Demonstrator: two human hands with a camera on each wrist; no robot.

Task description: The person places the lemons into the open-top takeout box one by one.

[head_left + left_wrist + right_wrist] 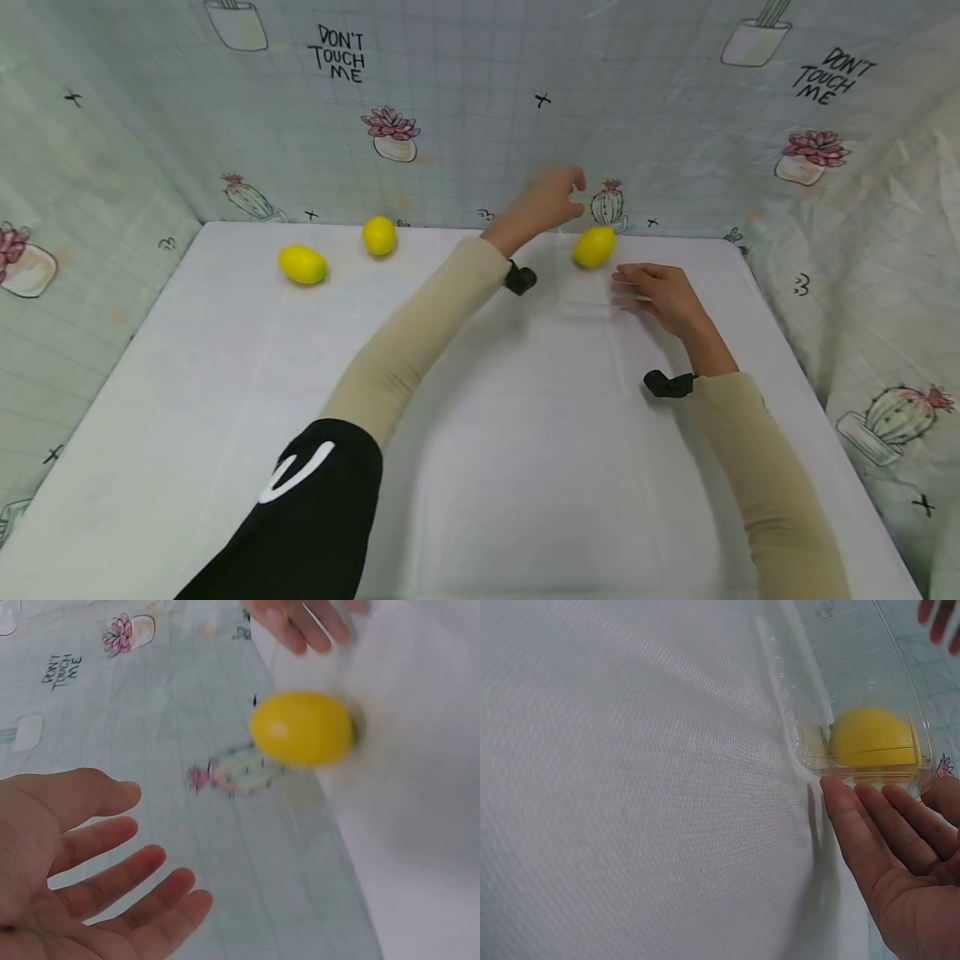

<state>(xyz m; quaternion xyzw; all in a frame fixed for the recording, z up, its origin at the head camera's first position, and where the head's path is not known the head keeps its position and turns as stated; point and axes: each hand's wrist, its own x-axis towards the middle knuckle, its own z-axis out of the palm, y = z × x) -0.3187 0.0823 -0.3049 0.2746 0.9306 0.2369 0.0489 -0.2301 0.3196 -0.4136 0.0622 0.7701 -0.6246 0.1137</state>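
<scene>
A clear plastic container (583,309) stands at the back right of the table, with a yellow lemon (595,247) inside it. In the right wrist view the lemon (874,739) shows through the see-through wall. My right hand (663,298) is at the container's right side, its fairly straight fingers touching the outer wall. Above and left of that lemon hovers my left hand (545,198), fingers spread and holding nothing. Two more lemons lie at the back left: one lemon (302,265) on its side, another lemon (378,236) nearer the back edge.
A white table (525,483) spreads under both arms. Behind it and at both sides hangs a grid-patterned sheet (465,100) with cactus drawings and lettering. Small black wrist devices, such as the right one (667,384), stick out from both cuffs.
</scene>
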